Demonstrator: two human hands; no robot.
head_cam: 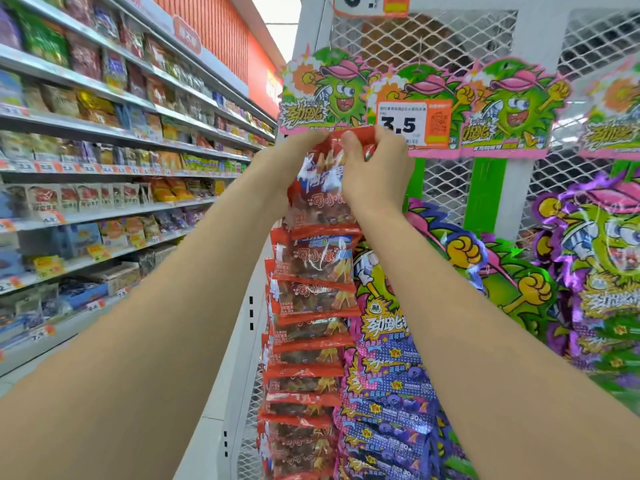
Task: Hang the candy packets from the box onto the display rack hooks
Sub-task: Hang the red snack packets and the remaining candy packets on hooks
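Item, left hand (pixel 294 157): raised to head height in front of the rack, fingers curled over the red upper edge of the top packet (pixel 322 181), gripping it from the left side

Item, right hand (pixel 374 168): raised alongside, just beside the left one, thumb and fingers pinching the same red edge from the right

Item, candy packets (pixel 311 265): red and clear, overlapping one below another in a long column that drops from the two hands to the bottom of view; the topmost is held up against the lower edge of the header cards, and whether it sits on a hook cannot be told, the hands covering that spot

Item, display rack (pixel 446 39): white frame with diamond mesh, standing directly behind the packets

Item, header cards (pixel 325 95): green cartoon figures with pink borders, in a row across the mesh

Item, price card (pixel 414 123): orange and white, reading 3.5, just right of the right hand

Item, purple packets (pixel 391 372): a second hanging column, touching the red one on its right

Item, aisle shelves (pixel 104 109): far left, stocked with bagged snacks
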